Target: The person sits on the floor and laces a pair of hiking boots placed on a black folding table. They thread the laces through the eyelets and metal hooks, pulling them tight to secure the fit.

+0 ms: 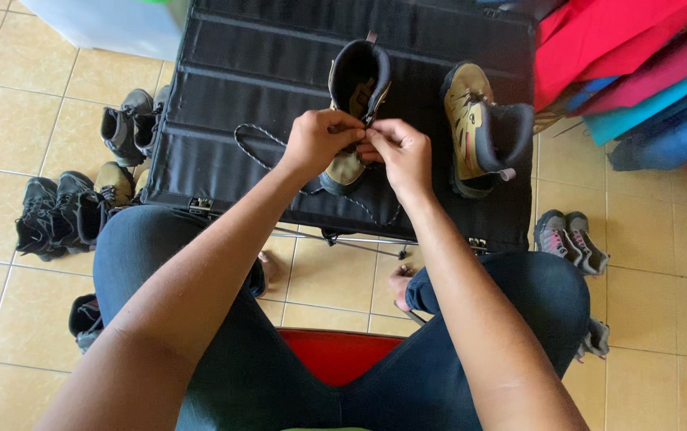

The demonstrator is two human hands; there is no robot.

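Observation:
A tan and black hiking boot (357,80) stands on a black folding table (224,56), its opening toward the far side. My left hand (319,140) and my right hand (401,152) meet over the boot's front, both pinching its speckled lace (254,144), which loops out to the left across the table. A second matching boot (481,132) lies on its side to the right of my right hand.
Pairs of dark shoes (68,209) and grey shoes (130,124) sit on the tiled floor at left, grey-pink shoes (571,239) at right. Folded red and blue cloth (639,64) is stacked at upper right. I sit on a red stool (335,355).

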